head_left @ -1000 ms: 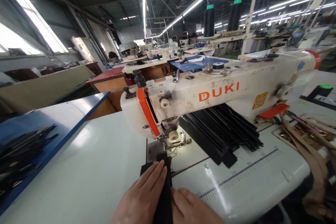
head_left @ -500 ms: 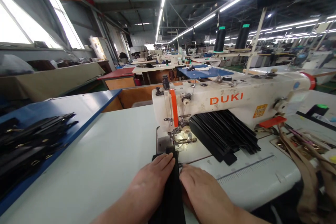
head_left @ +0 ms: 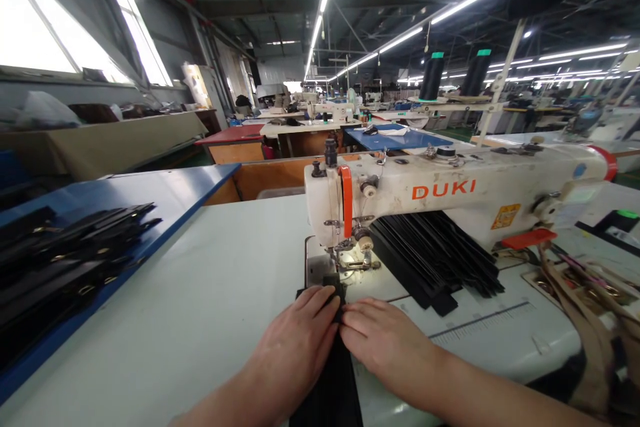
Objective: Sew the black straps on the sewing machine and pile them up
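Observation:
A black fabric strip [head_left: 334,390] runs along the white table up to the presser foot area of the white sewing machine [head_left: 395,192]. My left hand [head_left: 299,330] lies over the strip from the left, its fingers together and pressing the cloth just in front of the needle plate [head_left: 320,268]. From the other side, my right hand [head_left: 387,341] closes on the strip's right edge with bent fingers, close beside the left fingertips. Part of the strip is hidden beneath both hands. A stack of black fabric pieces [head_left: 435,257] sits under the machine's arm.
On the left, a blue table [head_left: 200,180] carries black pieces with metal fittings [head_left: 75,260]. Tan straps [head_left: 593,340] and a tray of small metal parts lie at the right. Two black thread cones [head_left: 433,77] stand above the machine.
My right hand has come forward and against the strip's edge, its fingers now meeting the left hand's. The view has shifted slightly left, and the strip stays near the needle.

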Motion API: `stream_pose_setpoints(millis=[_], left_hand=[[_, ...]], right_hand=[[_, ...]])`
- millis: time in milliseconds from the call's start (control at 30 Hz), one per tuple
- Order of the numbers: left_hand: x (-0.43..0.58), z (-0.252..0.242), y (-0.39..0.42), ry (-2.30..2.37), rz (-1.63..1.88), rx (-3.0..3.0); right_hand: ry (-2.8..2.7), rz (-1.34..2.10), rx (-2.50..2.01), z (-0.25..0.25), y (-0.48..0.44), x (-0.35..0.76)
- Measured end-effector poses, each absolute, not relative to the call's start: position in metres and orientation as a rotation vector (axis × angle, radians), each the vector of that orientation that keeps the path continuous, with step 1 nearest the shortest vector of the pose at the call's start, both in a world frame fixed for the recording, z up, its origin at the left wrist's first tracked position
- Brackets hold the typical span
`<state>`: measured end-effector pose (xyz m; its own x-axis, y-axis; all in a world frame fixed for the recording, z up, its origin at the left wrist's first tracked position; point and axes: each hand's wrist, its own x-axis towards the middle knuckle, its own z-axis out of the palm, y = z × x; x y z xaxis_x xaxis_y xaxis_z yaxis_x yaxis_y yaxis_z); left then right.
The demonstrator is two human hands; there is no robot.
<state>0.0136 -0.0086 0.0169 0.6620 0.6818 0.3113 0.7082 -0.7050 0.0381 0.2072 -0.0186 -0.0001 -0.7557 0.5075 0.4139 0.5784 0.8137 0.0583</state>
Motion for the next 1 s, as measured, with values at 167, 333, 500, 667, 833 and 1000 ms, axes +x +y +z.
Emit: stream_pose_setpoints(millis=[167,333,500,667,833,1000], left_hand=[[0.014,0.015,-0.007,-1.150,-0.469,-2.735],[0.016,0.013,0.004,-1.143,-0.464,-2.726],[0.019,0.012,0.018,-1.145,-0.495,-2.715],[0.019,0.010,0.025,-1.130,-0.547,-2.704],[0.018,0.008,0.029,-1.113,-0.582,-2.692],[0.017,0.006,0.029,-1.079,-0.579,-2.677]], right_hand=[[-2.655,-0.265,-0.764,0.004,-0.015,0.209],[-2.692,-0.308,-0.727,0.009,0.000,0.210],[-2.697,-0.330,-0.742,0.011,0.017,0.213],[-2.698,-0.300,-0.776,0.010,0.025,0.214],[-2.705,-0.263,-0.794,0.008,0.028,0.214],[-2.699,-0.244,-0.793,0.008,0.027,0.214]])
